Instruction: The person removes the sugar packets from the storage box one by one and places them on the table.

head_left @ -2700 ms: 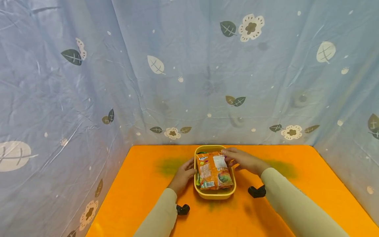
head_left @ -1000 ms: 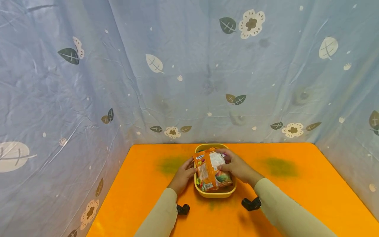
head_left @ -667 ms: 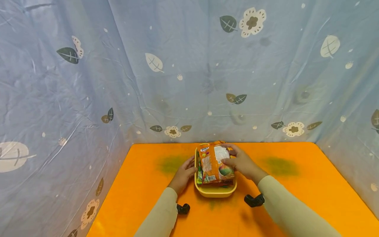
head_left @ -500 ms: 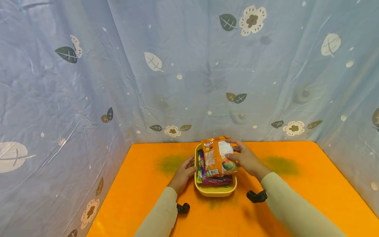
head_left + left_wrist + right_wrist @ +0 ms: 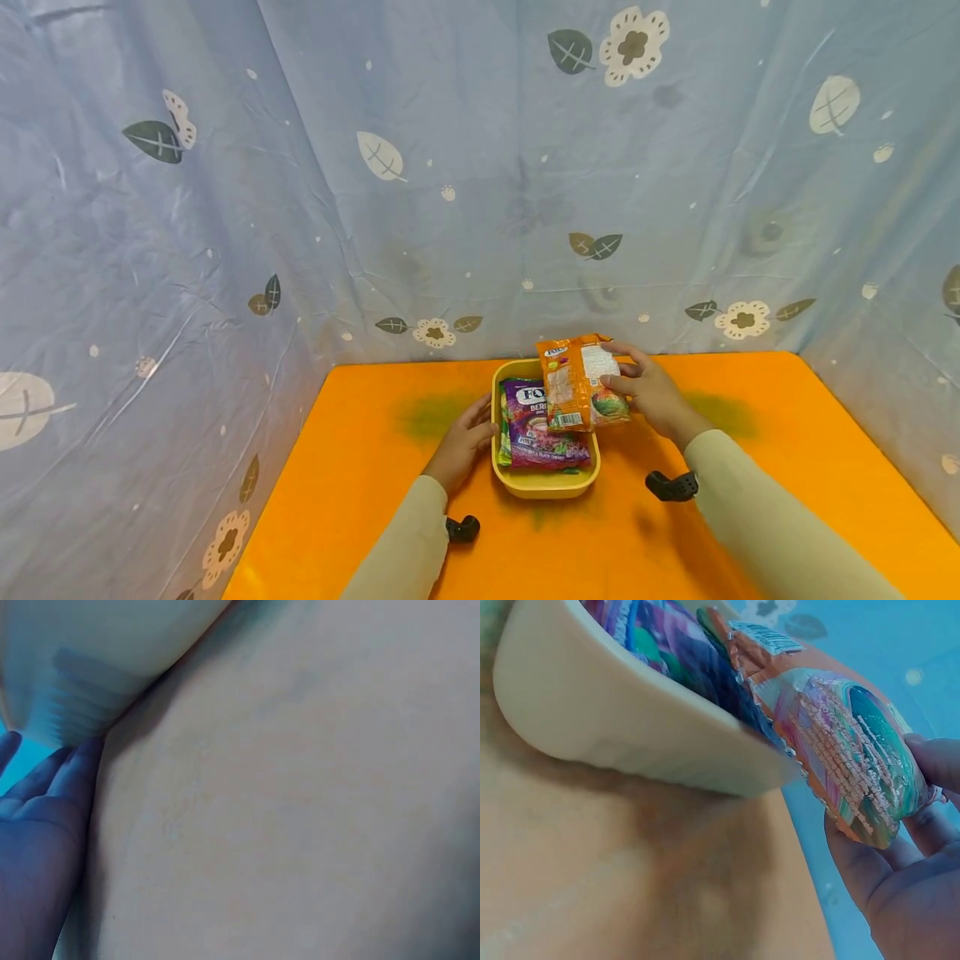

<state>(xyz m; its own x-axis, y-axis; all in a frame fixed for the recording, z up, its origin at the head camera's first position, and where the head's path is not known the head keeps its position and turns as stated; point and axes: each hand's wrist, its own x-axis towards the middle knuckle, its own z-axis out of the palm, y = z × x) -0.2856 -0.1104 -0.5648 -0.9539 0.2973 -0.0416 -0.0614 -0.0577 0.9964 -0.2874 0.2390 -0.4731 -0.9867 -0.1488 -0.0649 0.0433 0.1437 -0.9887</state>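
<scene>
In the head view, my right hand (image 5: 656,398) pinches the right edge of an orange candy bag (image 5: 564,385) and holds it raised over the right rim of a yellow basket (image 5: 546,492). The right wrist view shows the bag (image 5: 840,742) between thumb and fingers, clear of the tabletop. A purple candy bag (image 5: 534,446) lies in the basket, partly covered by the orange one. Under the purple bag, a green packet (image 5: 506,454) peeks out at the left. My left hand (image 5: 461,446) touches the basket's left wall with fingers extended; the left wrist view shows its fingertips against the wall (image 5: 112,667).
An orange tabletop (image 5: 360,517) with dark green smudges carries the basket. Blue curtains (image 5: 465,250) with leaves and flowers hang behind and at both sides, close to the table's back edge. Black wrist-worn devices (image 5: 462,529) stick out from both sleeves.
My right hand has taken hold of the orange candy bag, lifted it off the pile and carried it right, uncovering the purple bag. The left hand has stayed at the basket's side.
</scene>
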